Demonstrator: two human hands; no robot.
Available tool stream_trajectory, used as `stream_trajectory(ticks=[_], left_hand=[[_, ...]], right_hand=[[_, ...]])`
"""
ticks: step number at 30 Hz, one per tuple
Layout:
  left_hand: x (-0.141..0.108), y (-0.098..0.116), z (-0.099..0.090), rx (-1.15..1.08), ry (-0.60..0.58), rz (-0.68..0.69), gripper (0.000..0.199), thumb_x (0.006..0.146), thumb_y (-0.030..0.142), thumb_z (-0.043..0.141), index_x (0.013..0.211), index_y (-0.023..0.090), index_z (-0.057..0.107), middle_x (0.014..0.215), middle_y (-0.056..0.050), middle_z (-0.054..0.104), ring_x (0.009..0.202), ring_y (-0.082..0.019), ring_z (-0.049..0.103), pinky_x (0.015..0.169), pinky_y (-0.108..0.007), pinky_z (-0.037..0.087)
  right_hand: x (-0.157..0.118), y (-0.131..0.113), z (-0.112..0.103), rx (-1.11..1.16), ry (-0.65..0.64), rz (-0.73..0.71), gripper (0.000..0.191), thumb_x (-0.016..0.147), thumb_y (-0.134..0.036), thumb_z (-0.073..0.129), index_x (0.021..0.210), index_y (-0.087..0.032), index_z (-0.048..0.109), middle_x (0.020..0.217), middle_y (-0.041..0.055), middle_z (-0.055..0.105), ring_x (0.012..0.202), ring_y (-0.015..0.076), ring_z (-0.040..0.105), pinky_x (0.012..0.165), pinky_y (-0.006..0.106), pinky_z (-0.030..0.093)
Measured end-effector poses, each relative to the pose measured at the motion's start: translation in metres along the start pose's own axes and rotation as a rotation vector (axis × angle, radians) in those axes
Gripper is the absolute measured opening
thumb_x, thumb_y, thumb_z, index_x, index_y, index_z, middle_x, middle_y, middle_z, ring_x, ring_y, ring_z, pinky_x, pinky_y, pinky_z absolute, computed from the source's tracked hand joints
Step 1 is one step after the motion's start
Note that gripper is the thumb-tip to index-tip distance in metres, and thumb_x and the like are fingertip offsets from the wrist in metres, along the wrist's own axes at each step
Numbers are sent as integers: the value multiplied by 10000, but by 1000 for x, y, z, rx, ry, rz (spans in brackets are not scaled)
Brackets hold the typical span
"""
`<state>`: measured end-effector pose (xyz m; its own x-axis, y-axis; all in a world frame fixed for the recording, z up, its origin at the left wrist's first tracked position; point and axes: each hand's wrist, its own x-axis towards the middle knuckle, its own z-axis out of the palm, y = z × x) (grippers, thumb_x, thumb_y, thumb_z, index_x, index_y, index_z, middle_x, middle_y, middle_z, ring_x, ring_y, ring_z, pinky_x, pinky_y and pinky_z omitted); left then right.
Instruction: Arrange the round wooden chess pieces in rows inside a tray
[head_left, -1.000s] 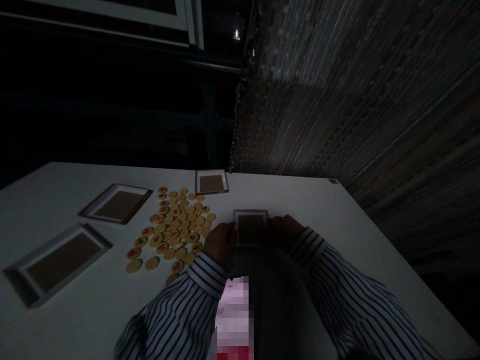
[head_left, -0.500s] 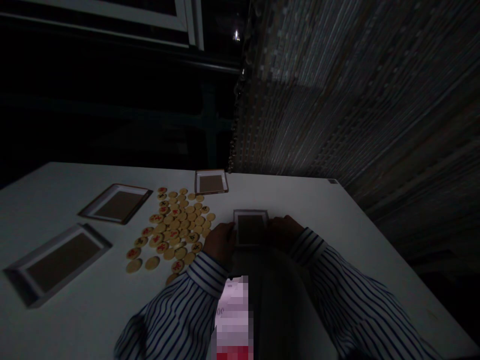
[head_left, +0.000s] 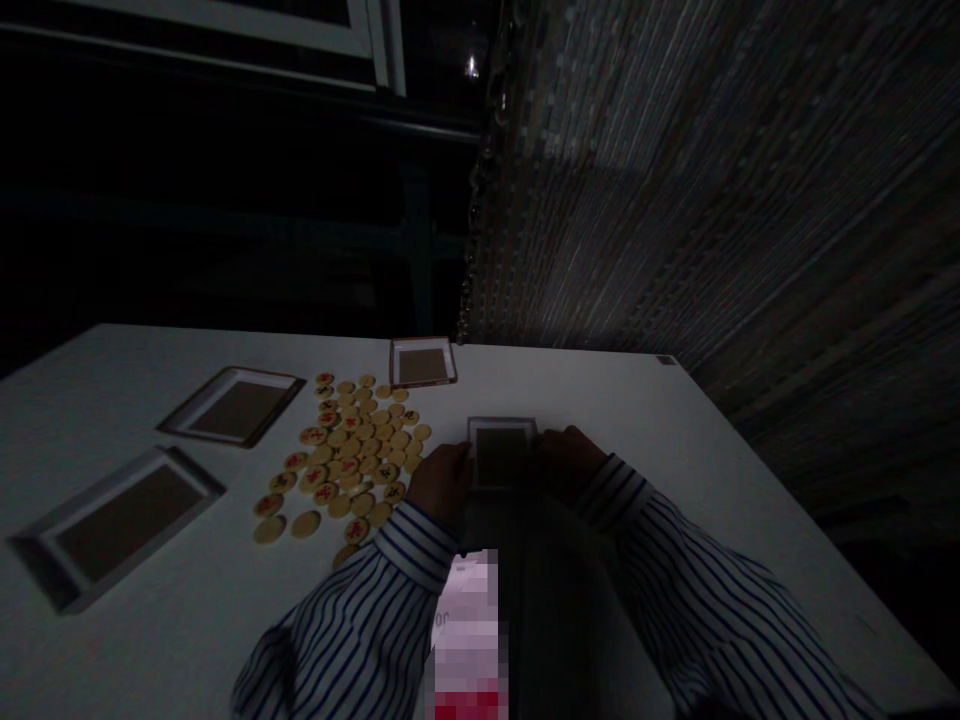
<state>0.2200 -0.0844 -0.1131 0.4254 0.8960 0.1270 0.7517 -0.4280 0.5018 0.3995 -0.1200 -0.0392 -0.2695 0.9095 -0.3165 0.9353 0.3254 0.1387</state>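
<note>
Both of my hands grip a small shallow box with pale walls and a dark brownish bottom, on or just above the white table. My left hand is closed on its left side, thumb along the rim. At the opposite side my right hand is closed too, its fingers dim in shadow. To the left of my left hand lies a loose heap of round wooden xiangqi pieces. Some are face up with red or black characters, others show plain faces.
Three more shallow boxes rest on the white table: a brown-rimmed box at the back, another brown-rimmed box left of the pieces, and a grey box at the near left. A beaded curtain hangs behind the table on the right.
</note>
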Motion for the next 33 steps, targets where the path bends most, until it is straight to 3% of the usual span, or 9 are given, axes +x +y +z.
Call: stream_trajectory(ticks=[8, 20, 33], left_hand=[[1, -2, 2, -12, 19, 0, 308, 798, 236, 395, 1051, 167, 556, 981, -69, 619, 911, -167, 561, 800, -289, 428], [1, -1, 0, -23, 2, -5, 310, 796, 230, 391, 1048, 160, 558, 988, -77, 617, 920, -171, 559, 800, -289, 428], [0, 0, -1, -8, -11, -14, 322, 802, 239, 385, 1065, 152, 550, 1001, -75, 612, 930, -175, 552, 813, -289, 420]], right_hand=[[2, -3, -2, 28, -67, -2, 217, 814, -319, 401, 893, -272, 597, 1036, 35, 589, 964, 202, 502, 744, 351, 338], [3, -2, 6, 20, -13, -3, 214, 809, -313, 400, 874, -264, 597, 957, 41, 615, 928, 210, 515, 721, 350, 332], [1, -3, 3, 39, -42, -13, 197, 796, -298, 419, 858, -258, 602, 967, 40, 614, 932, 212, 511, 721, 361, 310]])
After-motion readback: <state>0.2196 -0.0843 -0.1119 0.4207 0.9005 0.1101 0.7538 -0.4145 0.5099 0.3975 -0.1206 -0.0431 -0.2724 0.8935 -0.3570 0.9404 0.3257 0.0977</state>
